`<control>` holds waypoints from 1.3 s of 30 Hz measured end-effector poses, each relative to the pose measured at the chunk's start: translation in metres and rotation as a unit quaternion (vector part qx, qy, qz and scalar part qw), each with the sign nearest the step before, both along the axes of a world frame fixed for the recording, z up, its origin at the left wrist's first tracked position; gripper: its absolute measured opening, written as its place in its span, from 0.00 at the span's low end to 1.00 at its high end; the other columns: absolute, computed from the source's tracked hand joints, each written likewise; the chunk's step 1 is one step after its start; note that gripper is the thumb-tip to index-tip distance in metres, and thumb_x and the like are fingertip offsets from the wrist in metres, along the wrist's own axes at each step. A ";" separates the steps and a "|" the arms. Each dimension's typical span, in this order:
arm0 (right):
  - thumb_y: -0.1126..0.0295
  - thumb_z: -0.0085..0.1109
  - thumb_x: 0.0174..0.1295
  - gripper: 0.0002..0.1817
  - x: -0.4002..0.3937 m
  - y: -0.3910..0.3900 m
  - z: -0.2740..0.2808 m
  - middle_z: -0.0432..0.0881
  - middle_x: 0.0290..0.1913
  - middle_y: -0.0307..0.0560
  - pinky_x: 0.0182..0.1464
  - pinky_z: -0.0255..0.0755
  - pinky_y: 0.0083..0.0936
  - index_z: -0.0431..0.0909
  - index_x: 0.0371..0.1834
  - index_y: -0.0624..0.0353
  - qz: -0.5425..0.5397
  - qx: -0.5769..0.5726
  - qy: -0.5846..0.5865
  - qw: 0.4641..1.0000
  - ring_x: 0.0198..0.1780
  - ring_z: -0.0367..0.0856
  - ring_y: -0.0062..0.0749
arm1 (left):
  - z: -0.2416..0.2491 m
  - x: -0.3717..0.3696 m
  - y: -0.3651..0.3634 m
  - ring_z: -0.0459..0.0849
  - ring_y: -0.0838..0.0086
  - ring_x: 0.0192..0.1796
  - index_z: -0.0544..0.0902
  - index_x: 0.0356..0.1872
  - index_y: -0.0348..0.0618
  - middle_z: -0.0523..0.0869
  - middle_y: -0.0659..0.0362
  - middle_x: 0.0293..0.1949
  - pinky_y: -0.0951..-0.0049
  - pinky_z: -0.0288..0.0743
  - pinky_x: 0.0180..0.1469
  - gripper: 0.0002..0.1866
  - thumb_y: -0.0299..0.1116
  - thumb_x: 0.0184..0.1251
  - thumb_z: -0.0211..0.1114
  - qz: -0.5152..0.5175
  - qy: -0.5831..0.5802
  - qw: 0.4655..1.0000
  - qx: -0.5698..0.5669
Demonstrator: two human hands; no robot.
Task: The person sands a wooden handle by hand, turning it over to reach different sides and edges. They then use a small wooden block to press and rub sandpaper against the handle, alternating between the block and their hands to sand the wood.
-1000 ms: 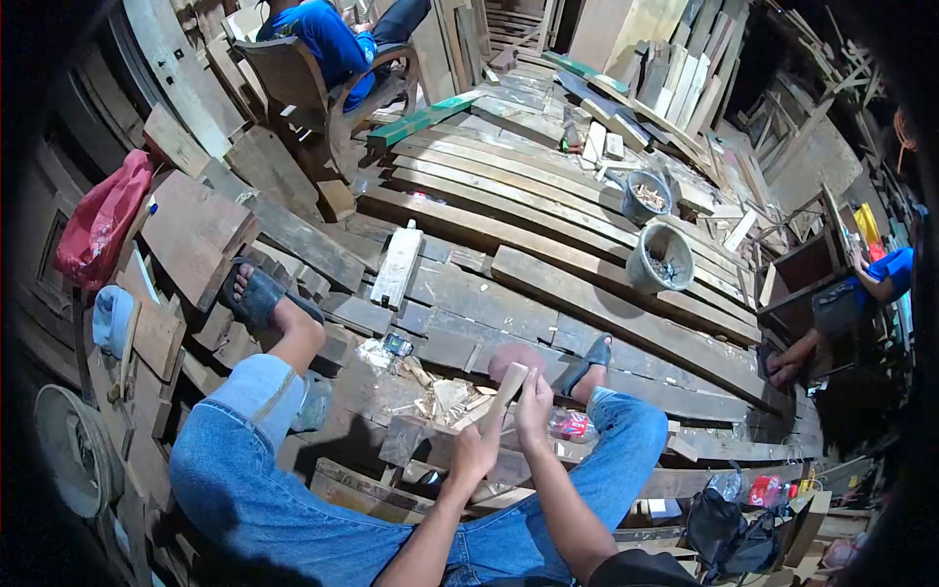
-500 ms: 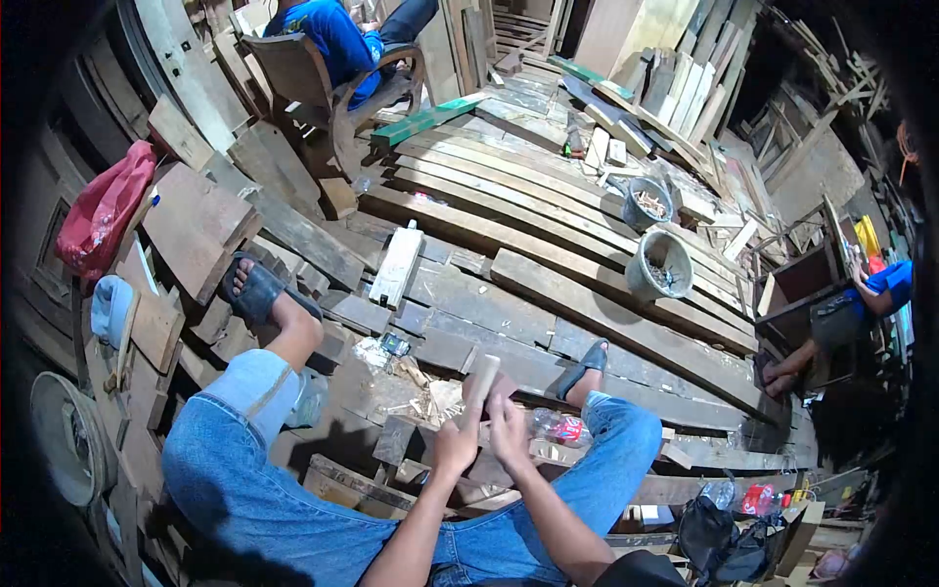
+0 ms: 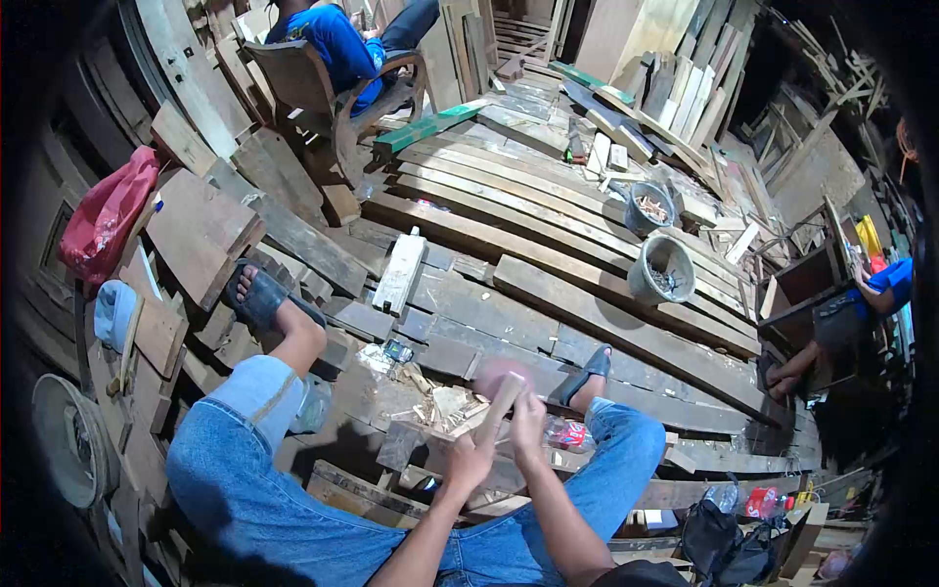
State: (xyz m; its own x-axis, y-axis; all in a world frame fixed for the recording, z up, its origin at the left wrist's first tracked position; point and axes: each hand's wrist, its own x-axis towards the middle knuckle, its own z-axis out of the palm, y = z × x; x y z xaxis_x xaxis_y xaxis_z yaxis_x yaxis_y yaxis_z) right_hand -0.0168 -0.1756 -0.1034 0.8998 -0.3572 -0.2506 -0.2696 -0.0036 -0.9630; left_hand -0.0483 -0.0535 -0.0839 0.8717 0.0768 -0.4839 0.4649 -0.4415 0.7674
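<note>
Between my knees, my left hand [image 3: 469,464] is closed around the lower end of a pale wooden piece [image 3: 501,406], which tilts up and to the right. My right hand [image 3: 528,421] is beside the upper part of the wood, fingers closed on a reddish-brown sheet [image 3: 497,374] that is blurred behind the wood. Wood chips and offcuts [image 3: 445,406] lie on the boards just beyond my hands. A bottle with a red label [image 3: 571,433] is near my right knee.
Two buckets [image 3: 661,269] [image 3: 648,207] stand on long planks [image 3: 548,225]. A person in blue [image 3: 337,44] sits in a wooden chair [image 3: 298,83]; another person's arm [image 3: 885,289] shows at right. A pale block [image 3: 399,274] lies ahead, a black bag [image 3: 709,538] at lower right.
The wooden piece and my right hand have moved right, with the wood tilting further right. The reddish-brown sheet has shifted up and is now blurred.
</note>
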 end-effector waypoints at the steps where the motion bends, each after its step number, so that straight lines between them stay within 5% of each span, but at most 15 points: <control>1: 0.55 0.41 0.83 0.26 -0.001 0.002 0.005 0.85 0.40 0.44 0.49 0.73 0.29 0.82 0.50 0.68 -0.002 -0.008 -0.012 1.000 0.43 0.77 0.23 | -0.004 0.000 -0.001 0.89 0.44 0.47 0.88 0.41 0.32 0.88 0.36 0.36 0.52 0.79 0.48 0.37 0.65 0.72 0.56 -0.014 -0.006 1.000 0.018; 3: 0.55 0.41 0.83 0.26 -0.003 0.009 0.010 0.85 0.41 0.44 0.50 0.73 0.29 0.82 0.51 0.69 -0.008 -0.027 -0.037 0.999 0.44 0.77 0.24 | -0.006 0.007 0.001 0.88 0.43 0.47 0.88 0.40 0.32 0.88 0.34 0.37 0.50 0.79 0.49 0.38 0.66 0.72 0.54 0.000 -0.008 1.000 0.025; 5: 0.54 0.42 0.83 0.28 -0.019 0.017 -0.020 0.78 0.32 0.40 0.40 0.69 0.34 0.80 0.38 0.69 0.038 -0.122 -0.037 0.991 0.35 0.70 0.23 | 0.012 0.013 0.008 0.88 0.41 0.49 0.88 0.40 0.32 0.87 0.33 0.37 0.50 0.79 0.49 0.38 0.67 0.72 0.54 0.038 0.039 0.998 -0.041; 7: 0.52 0.42 0.82 0.27 -0.012 0.011 0.000 0.81 0.34 0.43 0.44 0.71 0.33 0.80 0.43 0.68 0.055 -0.091 0.014 0.994 0.38 0.73 0.27 | -0.017 0.003 0.010 0.87 0.40 0.50 0.87 0.40 0.30 0.86 0.30 0.37 0.49 0.79 0.50 0.38 0.65 0.72 0.54 0.005 0.025 1.000 -0.003; 10: 0.55 0.41 0.83 0.27 0.024 -0.012 0.022 0.76 0.29 0.42 0.39 0.68 0.33 0.76 0.34 0.69 -0.060 -0.010 -0.092 0.994 0.34 0.69 0.26 | -0.007 -0.009 -0.003 0.88 0.39 0.47 0.88 0.38 0.29 0.86 0.31 0.33 0.47 0.79 0.49 0.38 0.65 0.72 0.55 -0.029 -0.026 0.997 0.064; 13: 0.54 0.43 0.82 0.27 0.008 -0.017 -0.018 0.78 0.29 0.41 0.40 0.69 0.34 0.77 0.36 0.69 -0.019 -0.163 -0.010 0.986 0.36 0.71 0.23 | -0.010 0.001 -0.005 0.88 0.38 0.47 0.88 0.37 0.28 0.87 0.32 0.32 0.47 0.79 0.50 0.39 0.65 0.71 0.55 -0.020 0.004 0.999 0.051; 14: 0.54 0.43 0.81 0.27 0.001 -0.006 0.005 0.78 0.29 0.43 0.41 0.70 0.34 0.78 0.37 0.69 -0.033 -0.101 -0.042 0.993 0.37 0.72 0.23 | -0.004 0.004 0.000 0.87 0.38 0.47 0.88 0.37 0.29 0.87 0.31 0.34 0.47 0.79 0.51 0.40 0.66 0.71 0.55 -0.005 0.007 1.000 -0.024; 17: 0.54 0.43 0.82 0.26 -0.007 -0.001 -0.029 0.78 0.29 0.42 0.41 0.69 0.32 0.78 0.37 0.68 0.014 -0.085 -0.028 0.996 0.36 0.71 0.24 | -0.056 0.003 0.005 0.87 0.40 0.50 0.88 0.43 0.30 0.87 0.32 0.40 0.48 0.78 0.52 0.39 0.66 0.71 0.54 0.011 0.043 0.999 0.026; 20: 0.53 0.42 0.82 0.26 0.019 -0.010 -0.007 0.76 0.28 0.42 0.39 0.68 0.33 0.77 0.37 0.67 -0.061 -0.014 -0.080 0.995 0.35 0.71 0.26 | 0.004 0.003 0.000 0.86 0.39 0.51 0.87 0.45 0.30 0.87 0.31 0.43 0.47 0.78 0.52 0.40 0.67 0.71 0.54 -0.005 0.061 0.998 0.018; 23: 0.56 0.42 0.83 0.26 0.006 -0.008 0.002 0.83 0.40 0.42 0.49 0.72 0.33 0.81 0.44 0.70 -0.027 -0.057 0.005 0.998 0.42 0.75 0.25 | -0.009 0.007 -0.001 0.86 0.39 0.50 0.87 0.43 0.30 0.87 0.33 0.40 0.47 0.77 0.52 0.40 0.67 0.70 0.54 -0.020 0.024 0.999 0.044; 26: 0.56 0.42 0.83 0.26 -0.017 0.009 -0.024 0.83 0.36 0.44 0.43 0.71 0.33 0.81 0.42 0.69 0.064 -0.150 -0.001 0.987 0.38 0.75 0.24 | -0.001 0.017 0.009 0.87 0.39 0.49 0.88 0.40 0.32 0.88 0.34 0.38 0.47 0.78 0.52 0.40 0.69 0.70 0.54 0.011 0.033 0.999 0.002; 29: 0.52 0.40 0.82 0.28 0.007 0.003 0.010 0.78 0.29 0.45 0.41 0.69 0.34 0.79 0.42 0.69 -0.032 -0.065 0.014 0.997 0.36 0.71 0.26 | -0.004 0.010 0.003 0.87 0.39 0.48 0.88 0.37 0.34 0.87 0.34 0.35 0.49 0.78 0.51 0.39 0.68 0.71 0.52 0.007 0.012 0.999 0.034; 34: 0.54 0.41 0.82 0.27 -0.009 0.008 -0.001 0.86 0.40 0.52 0.52 0.74 0.32 0.80 0.51 0.71 0.062 -0.140 -0.020 0.988 0.46 0.81 0.30 | 0.002 0.016 0.006 0.86 0.38 0.51 0.88 0.42 0.37 0.87 0.32 0.39 0.49 0.77 0.54 0.37 0.66 0.72 0.52 0.005 0.040 0.999 -0.025; 37: 0.55 0.42 0.82 0.26 0.000 -0.005 -0.003 0.83 0.34 0.50 0.44 0.73 0.34 0.80 0.43 0.71 0.080 -0.153 0.010 0.985 0.37 0.77 0.30 | -0.028 0.007 0.001 0.85 0.39 0.54 0.88 0.46 0.36 0.87 0.32 0.42 0.48 0.76 0.57 0.37 0.66 0.72 0.53 0.007 0.036 0.999 -0.023; 39: 0.54 0.42 0.82 0.27 0.018 -0.015 -0.003 0.79 0.27 0.48 0.38 0.70 0.35 0.76 0.34 0.68 -0.021 -0.057 -0.062 0.996 0.32 0.74 0.28 | -0.056 -0.004 -0.008 0.85 0.40 0.54 0.88 0.45 0.35 0.87 0.33 0.42 0.49 0.76 0.57 0.37 0.66 0.71 0.53 -0.025 0.045 0.999 0.000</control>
State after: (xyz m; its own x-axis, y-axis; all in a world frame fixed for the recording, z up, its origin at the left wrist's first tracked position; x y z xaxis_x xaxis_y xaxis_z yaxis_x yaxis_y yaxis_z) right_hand 0.0015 -0.1909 -0.1065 0.9046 -0.4157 -0.0947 -0.1516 -0.1059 -0.9828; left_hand -0.0520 -0.0610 -0.1399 0.8274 0.0334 -0.5606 0.5091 -0.4658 0.7237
